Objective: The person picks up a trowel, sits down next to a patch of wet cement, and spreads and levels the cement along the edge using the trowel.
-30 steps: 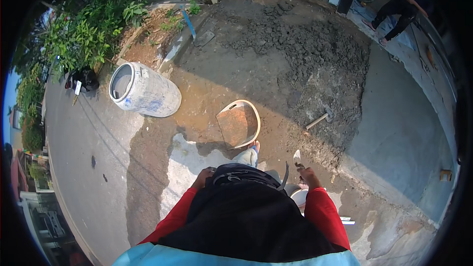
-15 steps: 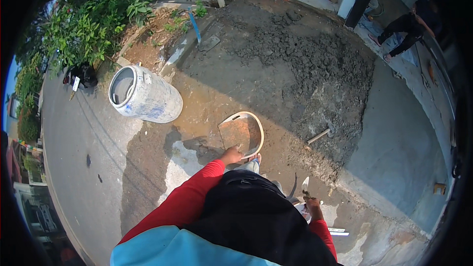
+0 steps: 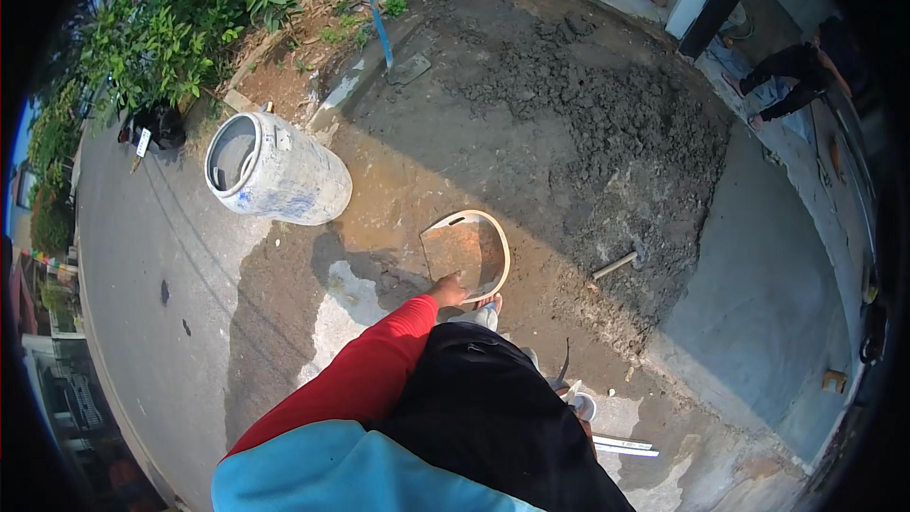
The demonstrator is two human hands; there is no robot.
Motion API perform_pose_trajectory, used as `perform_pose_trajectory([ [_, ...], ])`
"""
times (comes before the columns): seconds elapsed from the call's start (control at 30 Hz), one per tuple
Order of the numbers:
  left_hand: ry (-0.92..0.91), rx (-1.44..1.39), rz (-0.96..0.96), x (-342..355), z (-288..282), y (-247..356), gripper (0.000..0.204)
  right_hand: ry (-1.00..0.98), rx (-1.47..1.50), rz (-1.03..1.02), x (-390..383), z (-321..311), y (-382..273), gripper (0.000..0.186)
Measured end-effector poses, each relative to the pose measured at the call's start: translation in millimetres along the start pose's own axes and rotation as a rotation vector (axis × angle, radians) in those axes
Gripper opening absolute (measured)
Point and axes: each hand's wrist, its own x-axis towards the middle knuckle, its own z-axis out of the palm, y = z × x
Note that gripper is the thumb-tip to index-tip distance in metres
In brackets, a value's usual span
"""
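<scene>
My left hand (image 3: 447,289) grips the near edge of a shallow, rust-stained tray (image 3: 488,256) with a pale curved rim and a handle slot, lying on wet ground beside my foot (image 3: 491,313). My right hand is mostly hidden behind my dark clothing, low at the right near a small white bucket (image 3: 586,406); what it holds cannot be made out. A wooden handle (image 3: 613,265) lies in the rough grey mortar (image 3: 654,161) right of the tray.
A large stained white drum (image 3: 294,180) stands left, near plants (image 3: 161,47) and a blue pipe (image 3: 381,30). Smooth concrete (image 3: 749,303) lies right. A person (image 3: 796,76) sits bent at the upper right near a post (image 3: 720,0). White strips (image 3: 626,448) lie at lower right.
My left hand has moved up and forward from beside my waist to the tray. My right hand, earlier visible with a trowel, has dropped behind my clothing.
</scene>
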Motion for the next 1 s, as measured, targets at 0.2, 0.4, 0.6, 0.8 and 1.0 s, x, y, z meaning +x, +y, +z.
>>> perform_pose_trajectory([
  [0.2,0.212,-0.415,-0.492,16.5,-121.8,-48.7,0.024,0.025,0.066,-0.058,13.4,-8.0,-21.4,0.027],
  [0.4,0.367,-0.477,-0.499,63.5,-234.7,-45.2,0.014,0.213,0.156,0.115,23.7,-44.4,-26.9,0.029],
  [0.6,0.372,-0.320,-0.367,69.4,-307.7,-91.7,0.012,0.126,0.242,0.119,34.9,-32.7,-28.4,0.034],
  [0.8,0.049,-0.230,-0.398,99.7,-144.3,30.7,0.026,0.123,0.246,0.081,11.5,-9.0,-10.7,0.033],
  [1.0,-0.413,-0.187,-0.293,105.5,-56.3,143.5,0.035,0.105,-0.002,-0.114,13.3,7.7,3.9,0.027],
])
